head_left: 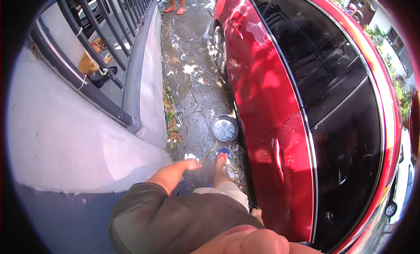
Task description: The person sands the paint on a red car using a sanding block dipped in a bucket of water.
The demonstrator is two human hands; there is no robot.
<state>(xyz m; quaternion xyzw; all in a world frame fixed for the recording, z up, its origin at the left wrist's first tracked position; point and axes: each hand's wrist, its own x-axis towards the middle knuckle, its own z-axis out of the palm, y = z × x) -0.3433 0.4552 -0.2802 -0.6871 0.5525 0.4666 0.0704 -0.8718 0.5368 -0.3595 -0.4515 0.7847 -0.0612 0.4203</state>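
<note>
My left hand (192, 164) hangs by the wall over the wet ground, fingers loosely curled with nothing visible in them. My right hand (256, 214), partly hidden by my body, grips a small dark object (252, 207) near the lower part of the red car (267, 88). A round metal basin (225, 127) with whitish, sudsy water stands on the ground ahead of my foot, close beside the car. My foot (222, 156) in a blue sandal is just behind it.
A pale wall (65, 131) with dark railings (122, 31) runs along my left; a tan dog (87, 61) lies behind the bars. Wet concrete (188, 101) with suds and leaves stretches ahead to another person's feet (175, 10). A white car (404, 179) shows at the far right.
</note>
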